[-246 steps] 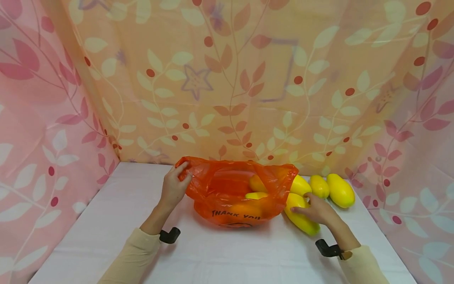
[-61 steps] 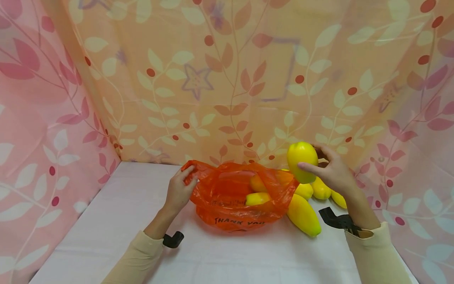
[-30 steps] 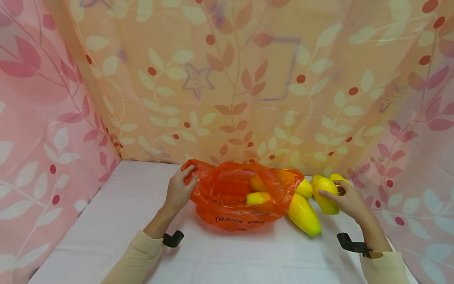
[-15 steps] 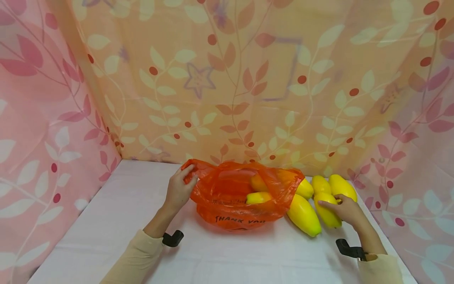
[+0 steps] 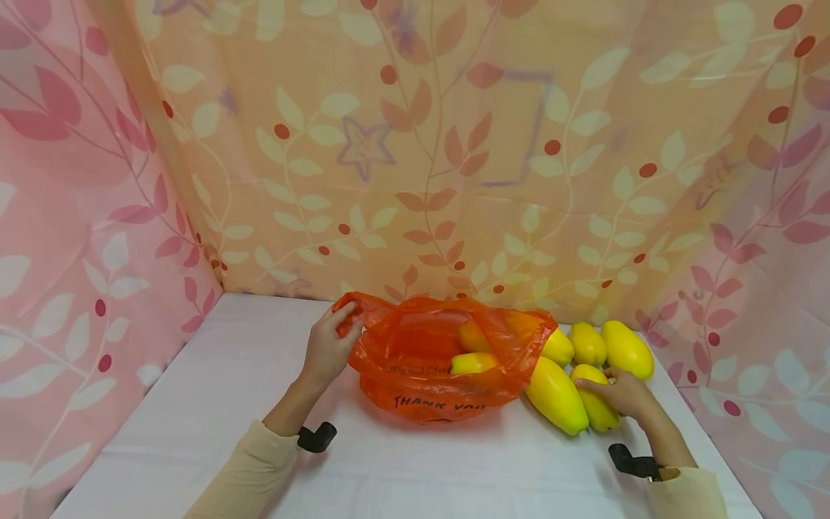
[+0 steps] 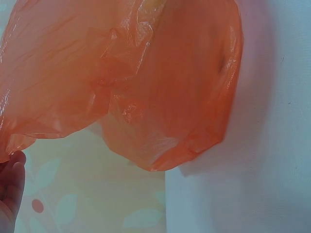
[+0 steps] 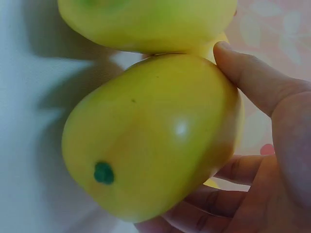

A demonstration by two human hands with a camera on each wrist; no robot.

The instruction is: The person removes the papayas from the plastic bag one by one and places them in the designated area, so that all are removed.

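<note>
At the middle of the table, my left hand pinches the left rim of an orange plastic bag with "THANK YOU" printed on it. The bag's mouth gapes toward me, and yellow mangoes show inside and through its right side. In the left wrist view the bag fills much of the frame, with fingertips at its edge. My right hand grips a mango on the table, thumb on one side and fingers on the other. The right wrist view shows this mango with a green stem nub, against another mango.
A large mango lies between the bag and the gripped one. Two more, a smaller mango and a bigger mango, lie behind, near the table's back right. Patterned curtains enclose the white table.
The right hand held the mango raised by the bag's right edge, then brought it down to the right onto the table, now closer to the large mango. The left hand stays at the rim.
</note>
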